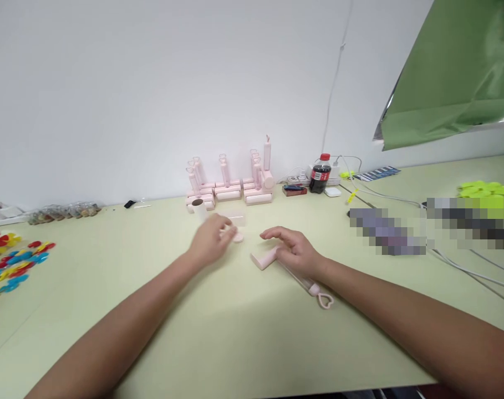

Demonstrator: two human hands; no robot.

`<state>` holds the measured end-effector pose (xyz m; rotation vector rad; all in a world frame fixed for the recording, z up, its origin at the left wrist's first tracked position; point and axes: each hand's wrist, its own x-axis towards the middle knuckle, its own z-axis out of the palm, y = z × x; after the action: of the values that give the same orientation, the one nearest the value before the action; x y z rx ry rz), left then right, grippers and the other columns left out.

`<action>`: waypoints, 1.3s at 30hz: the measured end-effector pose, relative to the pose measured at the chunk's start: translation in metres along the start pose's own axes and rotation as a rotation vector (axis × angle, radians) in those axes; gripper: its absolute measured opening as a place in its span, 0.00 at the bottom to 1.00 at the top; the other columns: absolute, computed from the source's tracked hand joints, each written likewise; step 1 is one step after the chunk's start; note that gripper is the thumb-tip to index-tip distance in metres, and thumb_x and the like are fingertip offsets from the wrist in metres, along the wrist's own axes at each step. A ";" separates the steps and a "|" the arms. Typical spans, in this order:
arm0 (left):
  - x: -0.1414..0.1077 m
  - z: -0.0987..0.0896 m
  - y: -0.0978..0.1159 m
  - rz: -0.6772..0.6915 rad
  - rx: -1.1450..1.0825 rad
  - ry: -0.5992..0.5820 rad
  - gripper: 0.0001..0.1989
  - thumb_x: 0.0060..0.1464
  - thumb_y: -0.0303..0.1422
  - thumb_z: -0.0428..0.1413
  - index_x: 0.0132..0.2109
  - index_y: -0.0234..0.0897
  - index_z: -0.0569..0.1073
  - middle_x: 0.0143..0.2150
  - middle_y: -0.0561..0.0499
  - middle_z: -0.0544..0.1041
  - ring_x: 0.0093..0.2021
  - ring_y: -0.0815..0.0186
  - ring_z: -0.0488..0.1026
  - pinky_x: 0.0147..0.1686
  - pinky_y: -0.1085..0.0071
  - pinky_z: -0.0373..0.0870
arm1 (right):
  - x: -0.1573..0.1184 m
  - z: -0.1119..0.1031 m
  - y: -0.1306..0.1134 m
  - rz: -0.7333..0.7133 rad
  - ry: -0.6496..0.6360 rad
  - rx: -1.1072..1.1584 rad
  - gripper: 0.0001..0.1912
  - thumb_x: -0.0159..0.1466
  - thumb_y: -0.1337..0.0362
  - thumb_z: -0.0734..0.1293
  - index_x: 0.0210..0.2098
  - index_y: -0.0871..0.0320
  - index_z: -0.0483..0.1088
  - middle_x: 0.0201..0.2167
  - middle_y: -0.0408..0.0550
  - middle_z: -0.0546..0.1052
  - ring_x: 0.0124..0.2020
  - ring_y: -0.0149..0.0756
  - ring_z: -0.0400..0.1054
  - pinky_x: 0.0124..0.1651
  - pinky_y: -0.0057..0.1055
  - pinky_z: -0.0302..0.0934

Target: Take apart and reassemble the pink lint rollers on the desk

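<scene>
My left hand [210, 239], its fingers curled together, is closed at the edge of a small pink round cap [238, 237], partly hidden by the thumb. Just behind that hand a white lint roll [199, 210] stands upright, its brown core showing. A clear plastic cover [235, 218] lies beyond the fingers. My right hand [296, 250] hovers with fingers stretched out over a pink lint roller handle. The curved pink head [263, 258] of this handle pokes out at the left, and its heart-shaped loop [325, 301] lies below the wrist.
Several assembled pink lint rollers [229, 191] stand along the wall. To their right are a cola bottle [320, 174], a dark red box [294, 190] and white cables [385, 194]. Colourful plastic pieces [16, 263] lie at far left, yellow-green ones [488, 190] at far right.
</scene>
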<state>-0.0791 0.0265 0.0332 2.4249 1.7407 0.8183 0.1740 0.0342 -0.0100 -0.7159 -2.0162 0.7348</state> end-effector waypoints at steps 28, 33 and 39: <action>-0.036 0.023 0.048 -0.052 -1.219 -0.151 0.16 0.56 0.42 0.57 0.46 0.36 0.70 0.34 0.49 0.72 0.33 0.67 0.70 0.34 0.68 0.67 | 0.002 -0.002 -0.004 0.050 -0.270 -0.255 0.06 0.57 0.71 0.63 0.31 0.58 0.71 0.27 0.43 0.73 0.29 0.33 0.67 0.33 0.28 0.59; -0.032 0.019 0.049 -0.118 -1.270 -0.394 0.17 0.54 0.44 0.58 0.39 0.33 0.77 0.31 0.50 0.73 0.31 0.68 0.68 0.34 0.71 0.64 | 0.001 0.002 -0.010 -0.008 -0.300 -0.286 0.06 0.58 0.71 0.63 0.32 0.57 0.72 0.29 0.44 0.75 0.31 0.35 0.68 0.35 0.28 0.60; -0.036 0.023 0.047 -0.037 -1.164 -0.402 0.17 0.56 0.44 0.56 0.38 0.33 0.76 0.31 0.50 0.71 0.32 0.68 0.66 0.33 0.72 0.62 | 0.000 0.002 -0.009 -0.037 -0.299 -0.364 0.06 0.57 0.72 0.63 0.30 0.58 0.70 0.27 0.44 0.72 0.29 0.33 0.66 0.34 0.27 0.58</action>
<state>-0.0365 -0.0173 0.0150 1.5735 0.7639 0.8838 0.1702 0.0278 -0.0049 -0.8092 -2.4672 0.4776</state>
